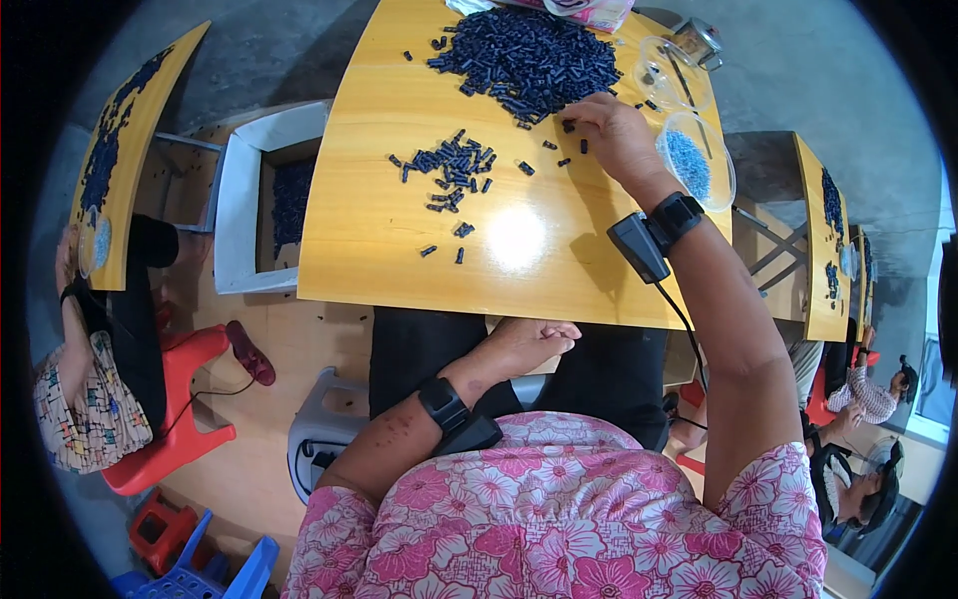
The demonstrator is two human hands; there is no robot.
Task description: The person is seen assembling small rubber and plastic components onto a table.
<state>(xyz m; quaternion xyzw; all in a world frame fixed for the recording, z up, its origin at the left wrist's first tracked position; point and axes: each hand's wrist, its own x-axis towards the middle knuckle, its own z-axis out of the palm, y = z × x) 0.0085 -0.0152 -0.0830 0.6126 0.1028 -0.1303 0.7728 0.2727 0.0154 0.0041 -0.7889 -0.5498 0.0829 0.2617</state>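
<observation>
My right hand (621,145) reaches over the yellow table at the right edge of a large heap of small black cylindrical pieces (529,60). Its fingers are pinched together, with one small black piece (569,127) at the tips. Several loose pieces lie just below the fingers. Left of centre is a smaller cluster of the same black pieces (454,162). Beside my right wrist stands a clear round tub of tiny light-blue pieces (689,165). Below the table edge my left hand (519,346) rests over my lap, its fingers curled in; whatever they may hold is hidden.
Behind the blue tub sit a clear plastic container (654,85) and a metal-and-glass mug (697,42). A white box (239,200) with dark pieces inside stands left of the table (399,270). Other people work at side tables. Red stools (185,399) and blue stools (215,564) stand at left.
</observation>
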